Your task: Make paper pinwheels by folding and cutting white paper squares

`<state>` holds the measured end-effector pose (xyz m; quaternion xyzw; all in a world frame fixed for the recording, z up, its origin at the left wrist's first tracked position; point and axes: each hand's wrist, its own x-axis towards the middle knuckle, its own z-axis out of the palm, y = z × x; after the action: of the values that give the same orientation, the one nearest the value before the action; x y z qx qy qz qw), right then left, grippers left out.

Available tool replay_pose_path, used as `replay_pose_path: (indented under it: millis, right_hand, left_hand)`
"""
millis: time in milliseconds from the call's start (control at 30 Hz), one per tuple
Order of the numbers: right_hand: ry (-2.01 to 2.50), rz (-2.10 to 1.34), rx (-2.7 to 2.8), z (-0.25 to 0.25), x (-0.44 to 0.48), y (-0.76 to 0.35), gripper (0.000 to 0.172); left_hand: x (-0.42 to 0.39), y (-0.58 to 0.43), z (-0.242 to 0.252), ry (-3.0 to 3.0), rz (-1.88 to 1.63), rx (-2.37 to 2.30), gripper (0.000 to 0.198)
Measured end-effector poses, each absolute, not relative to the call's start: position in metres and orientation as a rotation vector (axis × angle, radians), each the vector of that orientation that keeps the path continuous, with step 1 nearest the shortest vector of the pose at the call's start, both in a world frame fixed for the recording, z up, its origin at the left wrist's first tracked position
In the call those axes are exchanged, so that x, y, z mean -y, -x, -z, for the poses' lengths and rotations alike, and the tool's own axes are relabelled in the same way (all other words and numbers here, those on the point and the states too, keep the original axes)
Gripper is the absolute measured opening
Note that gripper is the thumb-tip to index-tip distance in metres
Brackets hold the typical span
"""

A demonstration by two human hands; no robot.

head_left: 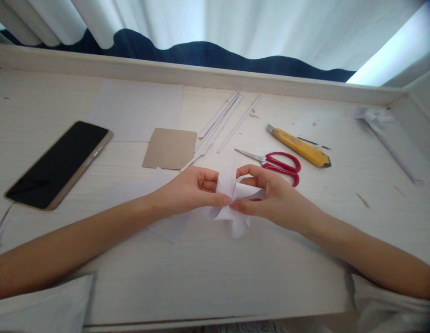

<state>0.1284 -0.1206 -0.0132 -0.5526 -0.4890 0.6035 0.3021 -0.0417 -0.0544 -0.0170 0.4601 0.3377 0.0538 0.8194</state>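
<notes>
A small folded piece of white paper (pixel 229 192) is held just above the white desk (pixel 215 277), between both hands. My left hand (pixel 190 188) pinches its left side with thumb and curled fingers. My right hand (pixel 270 196) is closed on its right side, thumb pressed near the fold. The two thumbs almost touch at the paper's middle. Paper flaps stick out above and below the fingers.
A black phone (pixel 58 164) lies at the left. Behind the hands are a brown cardboard square (pixel 170 148), a white sheet (pixel 138 108), thin paper strips (pixel 221 120), red-handled scissors (pixel 277 163) and a yellow utility knife (pixel 300 145). A rolled paper stick (pixel 388 138) lies at far right.
</notes>
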Motion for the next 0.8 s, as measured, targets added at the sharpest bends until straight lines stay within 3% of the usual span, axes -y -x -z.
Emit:
replay_pose_path:
  millis: [267, 500, 800]
  right_hand:
    - [1.518, -1.472, 1.427, 0.016, 0.119, -0.130, 0.034]
    - [1.639, -1.358, 1.707, 0.008, 0.111, -0.133, 0.008]
    - [1.714, -1.141, 1.897, 0.004, 0.101, -0.136, 0.009]
  left_hand:
    - [0.057, 0.043, 0.022, -1.080, -0.184, -0.721, 0.016]
    - [0.058, 0.044, 0.015, -1.283, -0.231, -0.778, 0.023]
    - [0.047, 0.037, 0.008, -1.495, -0.256, -0.798, 0.016]
